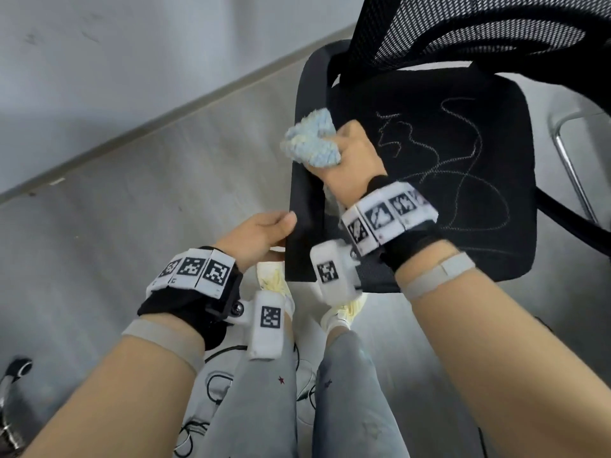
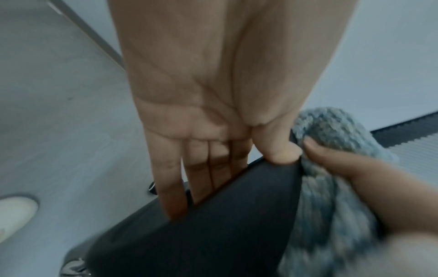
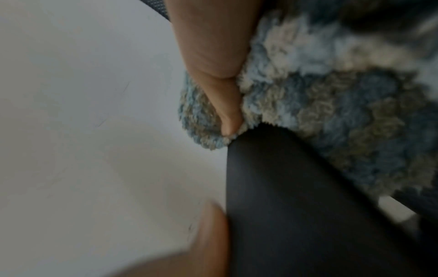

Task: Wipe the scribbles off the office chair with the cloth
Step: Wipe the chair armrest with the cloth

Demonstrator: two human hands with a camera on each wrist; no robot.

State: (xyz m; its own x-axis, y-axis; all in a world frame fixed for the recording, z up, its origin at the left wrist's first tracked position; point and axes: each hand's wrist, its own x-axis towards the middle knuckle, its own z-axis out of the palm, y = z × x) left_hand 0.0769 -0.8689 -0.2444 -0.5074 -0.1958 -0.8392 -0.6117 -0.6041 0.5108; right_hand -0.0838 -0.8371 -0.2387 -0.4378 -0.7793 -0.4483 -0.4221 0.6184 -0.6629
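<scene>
A black office chair shows in the head view, its seat point(image 1: 413, 256) covered in white scribbles point(image 1: 463, 166). My right hand point(image 1: 353, 153) grips a bunched fluffy blue-and-white cloth point(image 1: 310, 140) and holds it against the chair's left armrest point(image 1: 307, 200). My left hand point(image 1: 261, 233) holds the near end of that armrest. In the left wrist view its thumb point(image 2: 282, 153) sits on the top edge and its fingers point(image 2: 201, 168) lie down the outer side of the armrest point(image 2: 213, 234). The right wrist view is blurred; the cloth point(image 3: 331, 112) lies over the armrest point(image 3: 296, 206).
The mesh backrest point(image 1: 463, 31) rises at the top right, and a chrome frame tube point(image 1: 568, 166) runs past the seat's right side. My legs and pale shoes point(image 1: 340, 312) stand just in front of the chair. Cables point(image 1: 215, 385) lie on the grey floor; a wall skirting point(image 1: 132, 127) runs diagonally.
</scene>
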